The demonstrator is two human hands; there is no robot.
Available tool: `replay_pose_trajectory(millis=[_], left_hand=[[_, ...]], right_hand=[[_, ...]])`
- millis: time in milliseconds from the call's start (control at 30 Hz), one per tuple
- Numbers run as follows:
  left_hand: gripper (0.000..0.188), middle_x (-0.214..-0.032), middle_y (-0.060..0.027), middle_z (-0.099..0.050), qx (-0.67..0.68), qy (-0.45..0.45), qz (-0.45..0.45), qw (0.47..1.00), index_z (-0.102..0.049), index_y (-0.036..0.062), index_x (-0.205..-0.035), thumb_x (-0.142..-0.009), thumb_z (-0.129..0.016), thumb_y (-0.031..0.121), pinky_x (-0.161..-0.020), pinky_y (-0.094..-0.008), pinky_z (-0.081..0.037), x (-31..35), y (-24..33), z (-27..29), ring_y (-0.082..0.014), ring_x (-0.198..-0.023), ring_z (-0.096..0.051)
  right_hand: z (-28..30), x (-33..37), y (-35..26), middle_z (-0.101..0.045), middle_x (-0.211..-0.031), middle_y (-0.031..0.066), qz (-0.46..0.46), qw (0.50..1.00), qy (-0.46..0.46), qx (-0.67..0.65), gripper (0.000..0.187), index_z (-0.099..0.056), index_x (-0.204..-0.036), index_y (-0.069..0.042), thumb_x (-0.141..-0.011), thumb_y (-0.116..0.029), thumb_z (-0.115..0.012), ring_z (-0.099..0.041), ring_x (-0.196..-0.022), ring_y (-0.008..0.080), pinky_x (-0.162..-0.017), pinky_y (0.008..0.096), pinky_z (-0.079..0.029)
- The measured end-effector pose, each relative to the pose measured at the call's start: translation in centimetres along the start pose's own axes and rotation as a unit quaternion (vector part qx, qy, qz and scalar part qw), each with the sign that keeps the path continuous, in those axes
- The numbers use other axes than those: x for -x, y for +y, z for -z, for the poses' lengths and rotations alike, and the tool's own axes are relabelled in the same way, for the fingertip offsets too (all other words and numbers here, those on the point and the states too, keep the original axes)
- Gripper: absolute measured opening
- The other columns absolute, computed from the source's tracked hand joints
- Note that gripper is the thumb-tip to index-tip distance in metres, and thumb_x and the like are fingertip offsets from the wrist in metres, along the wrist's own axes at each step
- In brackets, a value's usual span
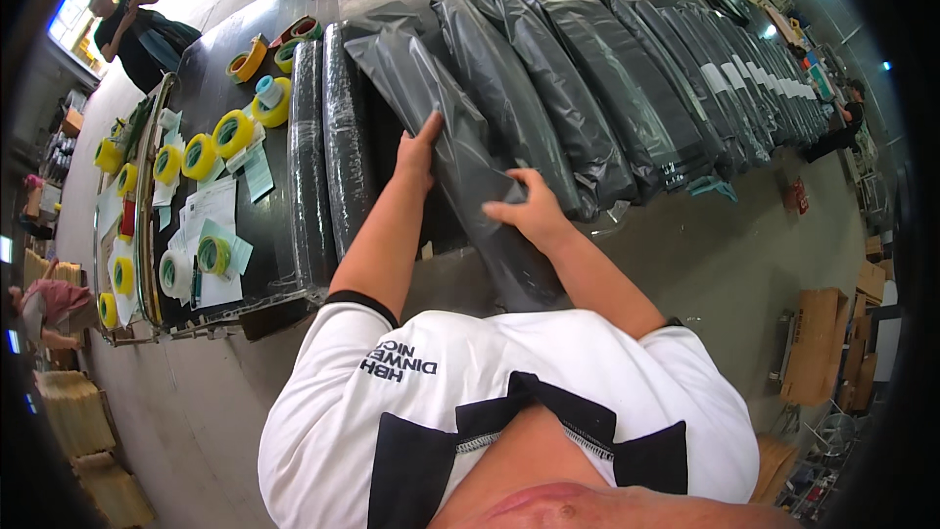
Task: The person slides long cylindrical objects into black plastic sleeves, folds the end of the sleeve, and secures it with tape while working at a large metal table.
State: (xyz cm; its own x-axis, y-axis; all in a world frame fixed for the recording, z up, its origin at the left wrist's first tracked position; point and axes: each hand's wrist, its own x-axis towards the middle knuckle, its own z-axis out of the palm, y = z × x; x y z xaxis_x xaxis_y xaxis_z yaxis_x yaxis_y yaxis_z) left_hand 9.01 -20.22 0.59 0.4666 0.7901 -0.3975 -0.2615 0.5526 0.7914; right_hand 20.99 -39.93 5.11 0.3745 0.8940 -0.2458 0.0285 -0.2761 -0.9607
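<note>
The left hand (pixel 419 152) grasps a long, glossy dark-grey plastic bag (pixel 462 157) by its left edge, thumb on top. The right hand (pixel 534 208) grips the same bag nearer the torso, thumb and fingers spread at its right side. The bag lies slanted between the 2 hands, its near end reaching toward the white-and-black shirt (pixel 578 353). Left of the left hand are 2 long black bundles in clear film (pixel 307 157), then yellow rolls of tape (pixel 223 145) and white paper sheets (pixel 211 208). Beyond the right hand, similar grey plastic packages (pixel 622 78) form a row.
</note>
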Motion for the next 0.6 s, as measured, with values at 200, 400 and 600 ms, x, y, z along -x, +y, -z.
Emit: replay_pose_trajectory(millis=[200,400,600], left_hand=[[0.096,-0.132,-0.0204,-0.05,-0.158,0.135,-0.034,0.978,-0.024,-0.0064,-0.146,-0.08,-0.078,0.039,-0.096,-0.0383,-0.045,9.0,-8.6,3.8,-0.0277,-0.117,-0.052],[0.058,-0.107,-0.0068,-0.065,-0.212,0.001,0.052,0.976,-0.052,-0.0053,-0.13,-0.093,-0.064,0.038,-0.071,-0.0245,-0.047,17.3,-12.4,5.5,-0.0146,-0.089,-0.06],[0.049,-0.098,-0.0174,-0.069,-0.452,0.012,-0.104,0.886,-0.051,-0.0048,-0.129,-0.093,-0.058,0.028,-0.076,-0.0336,-0.05,18.1,-11.7,4.6,-0.0282,-0.088,-0.067]], right_hand=[[-2.5,4.7,10.0,-0.047,-0.137,0.0293,0.089,0.986,-0.032,0.139,0.11,-0.019,-0.149,0.003,-0.069,-0.033,-0.084,-0.047,-0.13,0.0349,-0.105,0.0379,-0.04],[0.9,10.6,9.2,-0.051,-0.13,0.0289,-0.228,0.943,-0.181,0.161,0.111,-0.017,-0.148,0.005,-0.072,-0.039,-0.085,-0.054,-0.12,0.0316,-0.102,0.0398,-0.043],[-1.7,9.7,13.2,-0.055,-0.125,0.025,-0.179,0.975,-0.069,0.115,0.104,-0.03,-0.138,0.013,-0.068,-0.042,-0.085,-0.058,-0.115,0.0324,-0.097,0.038,-0.047]])
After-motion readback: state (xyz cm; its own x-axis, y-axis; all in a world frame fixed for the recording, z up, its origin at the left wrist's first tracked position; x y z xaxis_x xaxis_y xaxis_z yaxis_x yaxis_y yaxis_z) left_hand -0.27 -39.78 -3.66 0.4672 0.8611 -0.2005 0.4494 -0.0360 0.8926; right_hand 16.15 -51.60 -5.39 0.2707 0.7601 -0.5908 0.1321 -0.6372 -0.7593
